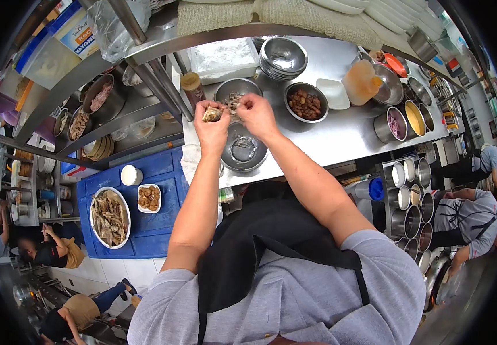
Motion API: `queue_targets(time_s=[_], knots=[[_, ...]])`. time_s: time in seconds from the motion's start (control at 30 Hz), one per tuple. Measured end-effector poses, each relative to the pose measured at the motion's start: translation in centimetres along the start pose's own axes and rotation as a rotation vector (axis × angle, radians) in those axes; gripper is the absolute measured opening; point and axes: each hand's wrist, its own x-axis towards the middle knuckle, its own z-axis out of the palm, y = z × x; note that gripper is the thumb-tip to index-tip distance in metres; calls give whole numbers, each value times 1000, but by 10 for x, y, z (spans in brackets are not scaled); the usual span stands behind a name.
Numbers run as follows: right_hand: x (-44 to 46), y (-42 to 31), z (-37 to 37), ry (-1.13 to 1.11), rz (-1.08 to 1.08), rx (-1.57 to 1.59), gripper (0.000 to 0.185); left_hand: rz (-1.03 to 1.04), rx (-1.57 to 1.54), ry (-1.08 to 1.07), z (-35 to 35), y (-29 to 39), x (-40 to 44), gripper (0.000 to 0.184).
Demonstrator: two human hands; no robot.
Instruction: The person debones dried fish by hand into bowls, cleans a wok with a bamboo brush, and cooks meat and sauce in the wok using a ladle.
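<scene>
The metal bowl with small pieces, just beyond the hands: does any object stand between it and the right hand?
Nothing visible stands between the right hand and that metal bowl; in this view, the hand overlaps its near side. The bottle stands to the left, near the left hand, not between them.
</scene>
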Motion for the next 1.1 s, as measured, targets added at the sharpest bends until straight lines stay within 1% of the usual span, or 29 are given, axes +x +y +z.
queue_targets(time_s=[0.03, 0.07, 0.13, 0.2, 0.27, 0.43, 0.53, 0.6, 0.67, 0.73, 0.77, 0.83, 0.87, 0.93, 0.97, 1.0, 1.03, 1.07, 1.1], knots=[[3, 6, -1, 28, 25, 57, 14, 7, -6, 57, -2, -1, 0, 29], [5, 13, -4, 25, 26, 58, 14, 6, -3, 59, -5, -1, 1, 29], [3, 7, -13, -132, 186, 325, 10, -44, -219, 34, -15, -2, 4, 29], [4, 7, -16, -186, 204, 383, 8, -54, -266, 18, -25, -3, 6, 30], [5, 9, -18, -231, 245, 517, 6, -106, -390, -6, -32, -2, 7, 32], [3, 1, -17, -344, 260, 520, 8, -151, -406, -18, -38, 0, 7, 32], [-3, -10, -8, -379, 227, 529, 9, -150, -356, -19, -34, 1, 6, 32], [-4, -13, -3, -464, 159, 453, 8, -154, -311, -49, -30, 3, 5, 32], [-3, -11, -3, -450, 138, 435, 7, -154, -325, -64, -28, 6, 5, 34], [-1, -14, -6, -415, 42, 298, 8, -205, -307, -117, -26, 10, 4, 36], [-1, -15, -8, -417, 43, 301, 8, -206, -304, -116, -27, 8, 6, 36], [-3, -19, -14, -479, 60, 368, 7, -307, -425, -186, -31, 6, 9, 36], [-2, -16, -16, -477, 61, 369, 7, -308, -425, -187, -32, 5, 9, 36], [2, -11, -22, -570, 99, 514, 7, -385, -506, -278, -32, 12, 13, 37], [3, -9, -23, -570, 97, 515, 7, -398, -535, -303, -32, 14, 13, 38], [2, -9, -25, -597, 132, 591, 7, -396, -534, -304, -32, 13, 13, 38], [2, -9, -27, -623, 166, 666, 7, -388, -608, -323, -31, 11, 14, 38], [2, -8, -31, -620, 164, 666, 7, -381, -682, -343, -30, 8, 14, 38], [2, -6, -34, -697, 182, 810, 7, -368, -717, -329, -30, 6, 15, 37]])
